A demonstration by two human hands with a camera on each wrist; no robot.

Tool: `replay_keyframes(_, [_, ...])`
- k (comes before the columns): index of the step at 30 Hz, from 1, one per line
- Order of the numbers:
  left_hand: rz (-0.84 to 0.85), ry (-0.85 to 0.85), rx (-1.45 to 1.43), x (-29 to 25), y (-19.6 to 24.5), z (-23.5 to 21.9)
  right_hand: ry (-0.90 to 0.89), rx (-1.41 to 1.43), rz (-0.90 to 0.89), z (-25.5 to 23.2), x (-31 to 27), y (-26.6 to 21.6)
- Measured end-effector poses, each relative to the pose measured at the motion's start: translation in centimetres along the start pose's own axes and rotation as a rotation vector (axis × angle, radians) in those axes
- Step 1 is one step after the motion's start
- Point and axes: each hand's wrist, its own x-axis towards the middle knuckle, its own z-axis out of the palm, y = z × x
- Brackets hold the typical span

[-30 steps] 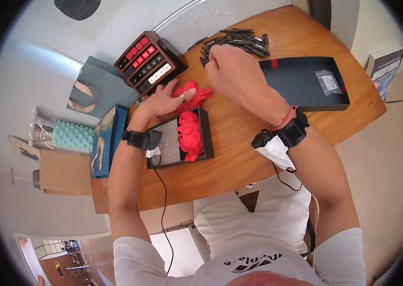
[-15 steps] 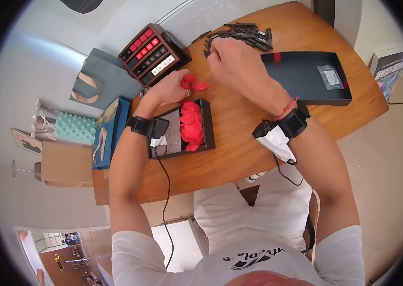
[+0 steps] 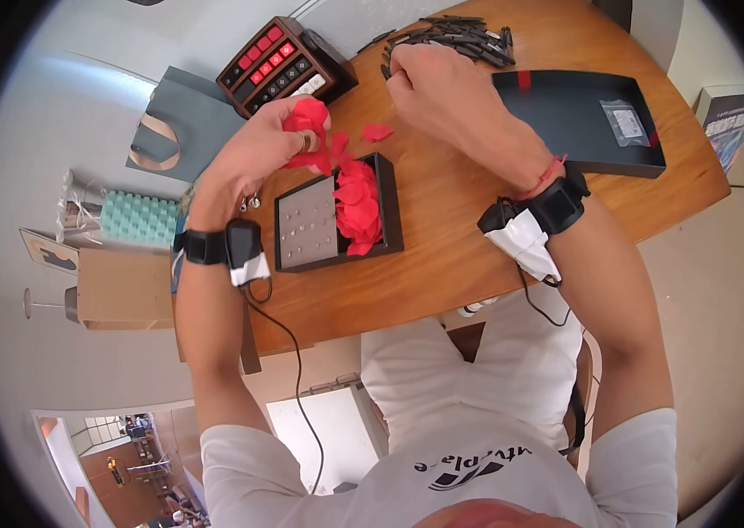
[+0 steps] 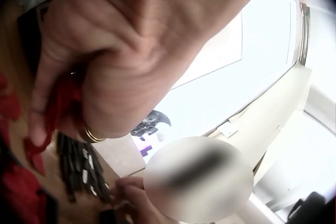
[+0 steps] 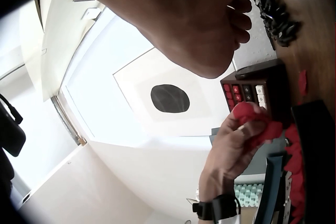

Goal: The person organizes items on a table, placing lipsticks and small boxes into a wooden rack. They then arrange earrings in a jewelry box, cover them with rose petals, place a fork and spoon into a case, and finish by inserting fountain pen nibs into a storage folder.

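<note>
Grasping a bunch of red petals (image 3: 310, 114), your left hand (image 3: 258, 143) pinches them between thumb and fingers, in front of the wooden drawer cabinet (image 3: 334, 70) near the far left corner of the tabletop (image 3: 469, 251). Toward the near edge, left of the middle, sits the black box (image 3: 393, 211): a petal heap (image 3: 357, 211) lies in its right compartment, and the grey insert (image 3: 306, 224) on its left bears rows of small studs. A loose petal (image 3: 378, 132) lies just beyond the box. Your right hand (image 3: 447, 92) has its fingers curled beside the pile of slim black sticks (image 3: 469, 40) at the far edge; I cannot tell whether it holds anything. Toward the right corner, the shallow black tray (image 3: 557, 114) lies open side up, with a small clear packet (image 3: 625, 123) inside
</note>
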Motion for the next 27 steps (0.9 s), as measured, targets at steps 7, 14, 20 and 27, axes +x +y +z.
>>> replay_keyframes(7, [-0.049, -0.027, 0.025, -3.9, 1.0, 3.6, -0.078, -0.008, 0.006, 0.4, -0.4, -0.5])
replay_keyframes(14, [-0.2, 0.022, 0.282, -5.3, 1.9, 4.4, -0.065, -0.02, -0.052, 1.1, -0.5, -0.2])
replay_keyframes(20, [-0.117, 0.112, 0.294, -6.0, -0.1, 4.4, -0.316, 0.013, -0.012, -0.2, -1.0, -1.7])
replay_keyframes(27, [-0.01, 0.209, 0.563, -6.2, -4.5, 3.0, -0.774, 0.114, -0.091, -0.3, -1.7, -2.5])
